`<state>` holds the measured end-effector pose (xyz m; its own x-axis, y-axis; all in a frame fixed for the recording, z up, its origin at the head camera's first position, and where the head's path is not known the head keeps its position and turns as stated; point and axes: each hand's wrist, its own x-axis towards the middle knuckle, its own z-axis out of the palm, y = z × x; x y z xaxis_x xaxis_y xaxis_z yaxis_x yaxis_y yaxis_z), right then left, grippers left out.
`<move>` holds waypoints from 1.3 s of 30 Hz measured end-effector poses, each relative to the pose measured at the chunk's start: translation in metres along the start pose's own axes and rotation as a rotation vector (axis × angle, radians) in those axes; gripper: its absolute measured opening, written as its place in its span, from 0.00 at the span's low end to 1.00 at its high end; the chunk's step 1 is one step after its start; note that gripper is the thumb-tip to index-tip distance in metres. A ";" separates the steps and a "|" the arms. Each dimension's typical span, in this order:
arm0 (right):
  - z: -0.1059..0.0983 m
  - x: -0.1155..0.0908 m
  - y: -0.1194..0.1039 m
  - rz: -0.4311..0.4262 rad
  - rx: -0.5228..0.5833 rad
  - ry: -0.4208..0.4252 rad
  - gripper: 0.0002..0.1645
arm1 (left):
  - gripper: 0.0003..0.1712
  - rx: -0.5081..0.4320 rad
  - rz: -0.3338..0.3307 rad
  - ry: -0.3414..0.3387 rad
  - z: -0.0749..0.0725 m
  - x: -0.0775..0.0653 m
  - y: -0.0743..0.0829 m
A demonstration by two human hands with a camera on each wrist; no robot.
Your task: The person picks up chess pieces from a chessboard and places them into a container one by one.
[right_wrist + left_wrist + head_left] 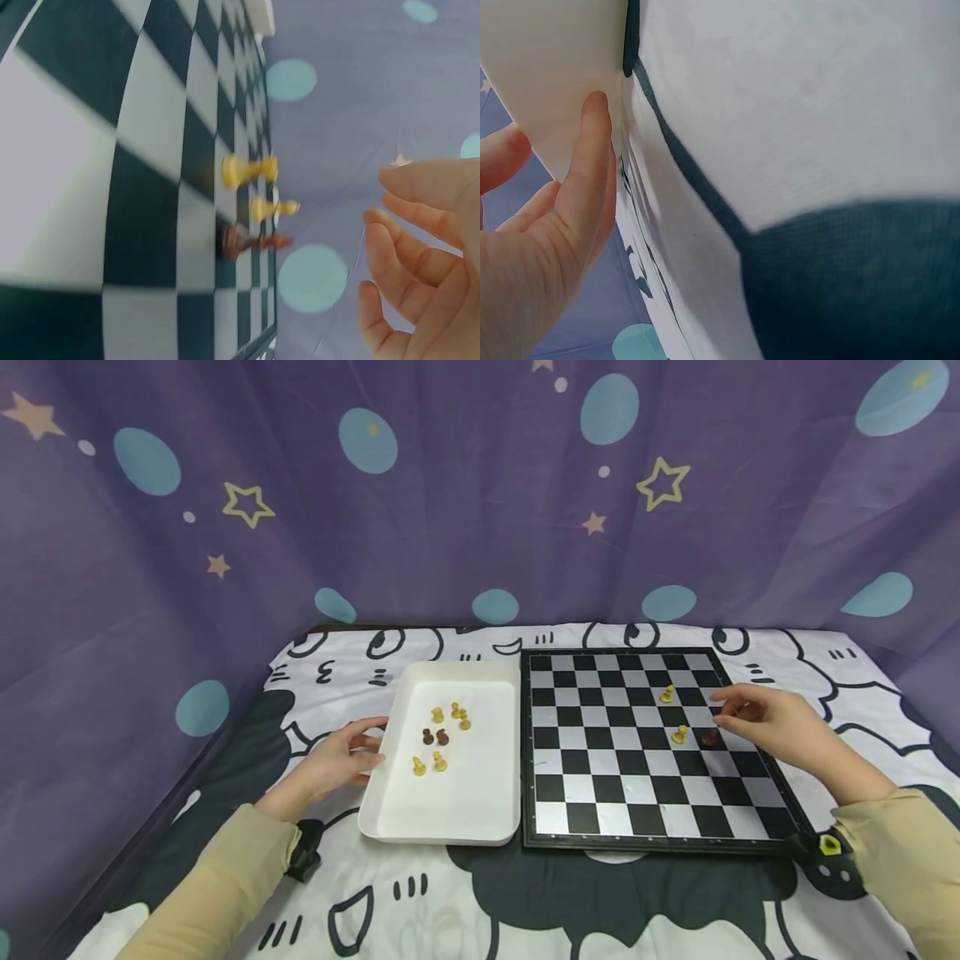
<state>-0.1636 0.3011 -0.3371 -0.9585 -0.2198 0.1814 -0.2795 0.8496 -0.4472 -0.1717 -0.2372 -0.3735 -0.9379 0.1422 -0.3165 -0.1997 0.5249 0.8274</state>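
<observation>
At the left side of a white tray (pixel 450 814), my left hand (pixel 337 762) rests its loosely extended fingertips against the outer wall. The left wrist view shows the fingers (pixel 592 150) against the pale tray wall (pixel 547 67). Over the right part of a chessboard (pixel 577 818) is my right hand (pixel 780 727), nothing between its parted thumb and fingers. A dark brown chess piece (pixel 709 737) stands just below it. Two yellow chess pieces, one nearer (pixel 679 734) and one farther (pixel 667 694), stand left of the hand. In the right wrist view, a gap separates the fingers from the brown piece (pixel 247 241).
Inside the tray are several yellow pieces (pixel 439 762) and two brown pieces (pixel 442 737). Tray and board lie side by side on a patterned cloth (pixel 420 893). A purple curtain (pixel 465 527) hangs behind the table and at its sides.
</observation>
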 end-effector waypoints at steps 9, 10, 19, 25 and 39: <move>0.004 0.002 0.016 0.039 -0.023 -0.081 0.18 | 0.36 0.000 0.000 0.001 0.000 0.000 -0.001; 0.005 0.003 0.017 0.043 -0.022 -0.092 0.18 | 0.36 -0.001 0.000 0.002 0.000 0.000 -0.001; 0.016 0.009 0.022 0.072 -0.061 -0.167 0.17 | 0.37 0.004 0.007 0.005 -0.001 0.000 -0.001; 0.019 0.011 0.027 0.080 -0.061 -0.190 0.16 | 0.36 0.009 0.025 -0.002 -0.001 0.000 -0.001; 0.025 0.013 0.032 0.070 -0.058 -0.256 0.16 | 0.36 0.013 0.013 -0.006 -0.001 0.000 0.000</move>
<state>-0.1861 0.3132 -0.3709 -0.9603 -0.2676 -0.0783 -0.2158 0.8912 -0.3989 -0.1719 -0.2378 -0.3726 -0.9386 0.1542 -0.3085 -0.1835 0.5342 0.8252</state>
